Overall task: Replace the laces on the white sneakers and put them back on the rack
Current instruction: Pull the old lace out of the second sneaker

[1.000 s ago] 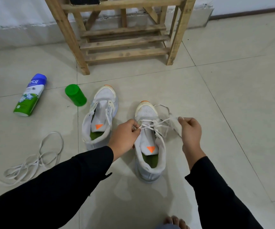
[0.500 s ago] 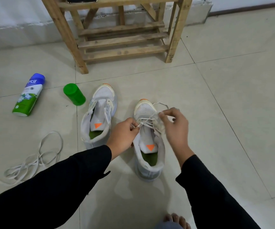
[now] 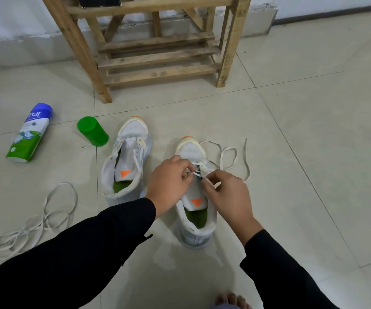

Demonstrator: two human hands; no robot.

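Observation:
Two white sneakers with orange toe tips stand on the tiled floor, toes pointing at the rack. The left sneaker (image 3: 128,161) has no lace. Over the right sneaker (image 3: 194,210), my left hand (image 3: 169,184) pinches the white lace at the eyelets. My right hand (image 3: 227,197) pinches another stretch of the same lace beside it. The lace's free end (image 3: 231,159) loops loosely on the floor to the right of the toe. The wooden shoe rack (image 3: 155,54) stands behind the shoes.
A loose white lace (image 3: 37,221) lies tangled on the floor at the left. A blue-green spray can (image 3: 29,134) lies on its side, with its green cap (image 3: 93,131) near the left sneaker. My bare toes (image 3: 231,301) show at the bottom edge.
My right hand has come in from the right side of the sneaker to the eyelets, close to my left hand. The lace's slack now lies on the floor at the right.

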